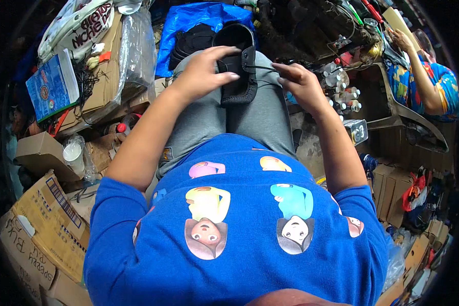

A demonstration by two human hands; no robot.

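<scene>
Atop our lap, the shoe lies lengthwise twelve-to-six, rounded end at twelve, dark inside unclear; our left hand, spread, hides its nine-o'clock edge; our right hand pinches a lace.

From where I stand, the boldest lettering is on a pale cloth bag in the upper left of the frame, in large dark capitals. Just below it, a blue book carries small print and a round emblem on its cover. At the lower left, a yellow-brown carton shows dark printed letters beside a striped block, and a brown box below it bears handwriting in black.
</scene>
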